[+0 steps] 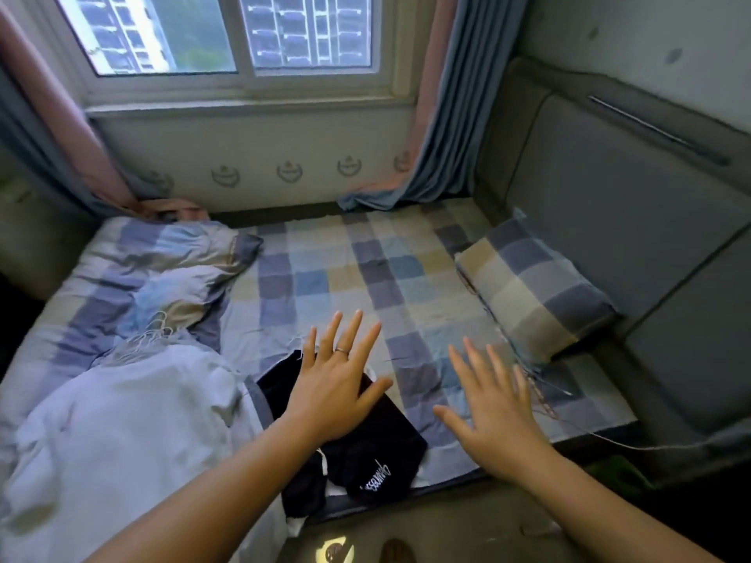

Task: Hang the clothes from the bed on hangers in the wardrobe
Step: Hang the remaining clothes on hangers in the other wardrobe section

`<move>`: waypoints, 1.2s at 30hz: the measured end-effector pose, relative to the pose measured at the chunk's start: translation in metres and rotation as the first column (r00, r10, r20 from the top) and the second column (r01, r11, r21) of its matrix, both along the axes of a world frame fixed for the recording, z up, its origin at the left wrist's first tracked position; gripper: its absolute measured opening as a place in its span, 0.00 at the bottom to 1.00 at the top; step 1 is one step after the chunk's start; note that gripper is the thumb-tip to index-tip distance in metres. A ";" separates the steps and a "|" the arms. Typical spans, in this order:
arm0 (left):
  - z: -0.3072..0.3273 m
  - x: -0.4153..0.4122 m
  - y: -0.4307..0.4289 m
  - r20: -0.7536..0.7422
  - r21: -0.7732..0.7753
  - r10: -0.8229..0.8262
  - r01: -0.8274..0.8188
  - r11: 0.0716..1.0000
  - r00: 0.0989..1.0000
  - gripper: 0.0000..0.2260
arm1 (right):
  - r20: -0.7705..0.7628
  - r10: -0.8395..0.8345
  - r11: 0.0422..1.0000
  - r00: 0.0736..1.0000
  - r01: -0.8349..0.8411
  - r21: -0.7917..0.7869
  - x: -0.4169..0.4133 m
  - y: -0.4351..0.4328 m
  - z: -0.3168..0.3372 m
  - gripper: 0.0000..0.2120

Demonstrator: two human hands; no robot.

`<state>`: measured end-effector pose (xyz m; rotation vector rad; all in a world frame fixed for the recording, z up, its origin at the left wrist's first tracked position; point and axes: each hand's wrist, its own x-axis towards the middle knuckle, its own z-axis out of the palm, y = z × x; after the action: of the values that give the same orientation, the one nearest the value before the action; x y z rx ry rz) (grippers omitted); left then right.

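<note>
My left hand (337,384), fingers straight & spread, thin ring (341,350) on one, is over the black garment (386,453); can't tell if it touches. That's soft dark fabric w/ white lettering, crumpled at the bed's near edge. Right hand (495,412) is also splayed flat, above the checked cotton sheet (365,270). Pale fringed cloth (122,420) is heaped near left. Blocky checked pillow (536,286) is far right, and a rumpled duvet (162,270) far left.

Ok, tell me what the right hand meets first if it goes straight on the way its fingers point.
Probably the checked sheet: the right hand points ahead and slightly left across it, between the black garment on its left and the pillow on its right. Its height above the sheet is unclear.
</note>
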<state>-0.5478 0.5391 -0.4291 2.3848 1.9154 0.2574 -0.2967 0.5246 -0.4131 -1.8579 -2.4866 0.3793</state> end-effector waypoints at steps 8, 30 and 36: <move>-0.049 -0.071 0.010 0.011 -0.178 0.243 -0.238 0.955 0.970 0.36 | 0.032 0.198 0.973 0.980 -0.193 -0.128 -0.085 0.065 -0.031 0.41; -0.286 -0.255 0.108 0.059 -0.587 0.448 -0.332 0.738 0.892 0.36 | 0.138 0.113 0.916 0.984 -0.049 -0.399 -0.243 0.192 -0.250 0.34; -0.391 -0.259 0.157 0.034 -0.605 0.451 -0.341 0.719 0.892 0.32 | 0.129 0.182 0.883 0.975 -0.104 -0.458 -0.261 0.244 -0.357 0.34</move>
<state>-0.8068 0.6966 -0.8205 1.4906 2.0198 -0.0975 -0.5573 0.7691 -0.7697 -1.9162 -2.8543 0.9118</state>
